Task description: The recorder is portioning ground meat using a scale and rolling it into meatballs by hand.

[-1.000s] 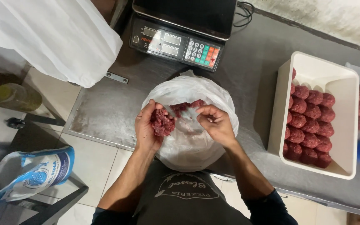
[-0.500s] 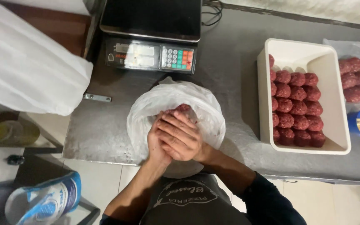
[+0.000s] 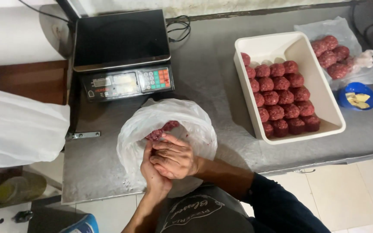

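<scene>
Both hands cupped together over an open white bag (image 3: 169,118) at the front edge of the counter (image 3: 212,86). Right hand (image 3: 175,157) on top, fingers curled shut; left hand (image 3: 154,172) beneath, palm up, closed against it. Whatever is pressed between the palms: hidden, cannot tell. Loose mince (image 3: 160,131) lying in the bag just beyond the fingertips. Behind the bag, toward the back left corner, a black scale (image 3: 121,51) with its keypad facing forward. Toward the right edge, a white tray (image 3: 281,43) packed with rows of meatballs (image 3: 281,97). More meatballs on a plastic sheet (image 3: 355,73) near the back right corner, a small blue dish (image 3: 357,97) just in front.
</scene>
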